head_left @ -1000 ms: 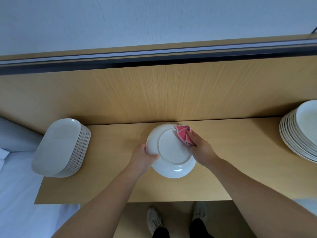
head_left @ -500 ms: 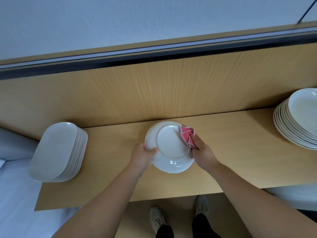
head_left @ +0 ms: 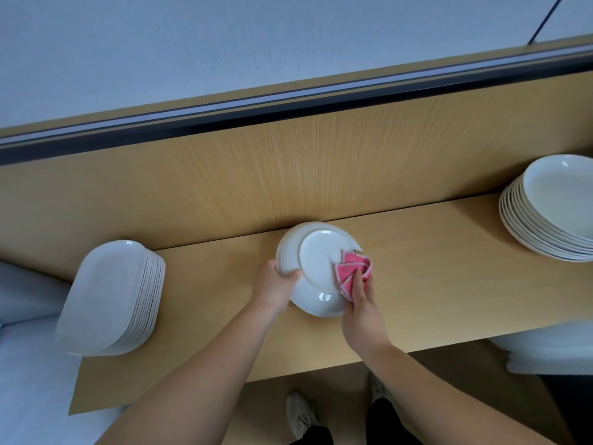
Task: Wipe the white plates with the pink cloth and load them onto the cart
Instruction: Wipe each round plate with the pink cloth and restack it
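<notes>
A round white plate (head_left: 316, 261) is held upside down and tilted above the wooden shelf (head_left: 433, 277), its foot ring facing me. My left hand (head_left: 276, 285) grips the plate's left rim, thumb on the underside. My right hand (head_left: 361, 308) holds the crumpled pink cloth (head_left: 351, 271) and presses it against the right side of the plate's underside. A stack of several round white plates (head_left: 552, 210) sits at the shelf's right end. A stack of several oblong white plates (head_left: 112, 300) sits at the left end.
A wooden back panel (head_left: 288, 171) rises behind the shelf, topped by a dark rail. White surfaces lie at the lower left (head_left: 29, 364) and lower right (head_left: 545, 351). My shoes (head_left: 300, 414) stand on the floor below the shelf's front edge.
The pink cloth has slid from the plate's upper right down to its right side. The view has shifted left, so the right-hand stack shows more fully.
</notes>
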The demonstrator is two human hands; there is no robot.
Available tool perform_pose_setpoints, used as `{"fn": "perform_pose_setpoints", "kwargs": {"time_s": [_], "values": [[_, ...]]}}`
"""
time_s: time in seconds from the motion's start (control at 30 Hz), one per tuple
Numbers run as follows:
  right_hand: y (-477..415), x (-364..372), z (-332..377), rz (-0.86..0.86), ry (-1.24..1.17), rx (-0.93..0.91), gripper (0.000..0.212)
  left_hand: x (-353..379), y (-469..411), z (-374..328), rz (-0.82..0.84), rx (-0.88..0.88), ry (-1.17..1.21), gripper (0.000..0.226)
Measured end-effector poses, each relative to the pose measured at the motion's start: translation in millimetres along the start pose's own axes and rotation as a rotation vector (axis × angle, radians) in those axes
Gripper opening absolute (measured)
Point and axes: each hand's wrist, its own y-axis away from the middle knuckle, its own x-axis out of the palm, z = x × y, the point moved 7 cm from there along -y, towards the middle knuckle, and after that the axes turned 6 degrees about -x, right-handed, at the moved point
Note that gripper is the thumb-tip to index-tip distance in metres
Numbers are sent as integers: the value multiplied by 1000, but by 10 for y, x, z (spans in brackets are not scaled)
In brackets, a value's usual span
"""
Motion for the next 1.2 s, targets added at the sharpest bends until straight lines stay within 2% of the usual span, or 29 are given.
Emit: {"fn": "perform_pose_setpoints", "kwargs": {"time_s": [0.17, 0.3, 0.4, 0.5, 0.57, 0.67, 0.87, 1.03, 1.2], "values": [[143, 190, 102, -38, 65, -46, 69, 42, -2, 31, 8, -15, 43, 30], [218, 270, 264, -57, 275, -179, 74, 116, 42, 7, 38, -11, 117, 13], [131, 280, 273, 19, 452, -218, 81, 136, 84, -22, 42, -6, 125, 15], [-88, 132, 402, 90, 563, -346, 78, 129, 83, -83, 48, 38, 68, 20], [-223, 82, 482, 216, 597, -417, 72, 102, 103, -120, 47, 48, 47, 20], [-448, 25, 561, 366, 671, -423, 69, 71, 77, -210, 62, 87, 29, 12], [-849, -21, 600, 431, 680, -507, 61, 85, 85, -237, 34, 100, -78, 12], [-955, -285, 413, 374, 733, -388, 67, 88, 51, -207, 18, 108, -45, 2], [-849, -445, 179, 349, 701, -285, 70, 94, 32, -180, 13, 89, -25, 6]]}}
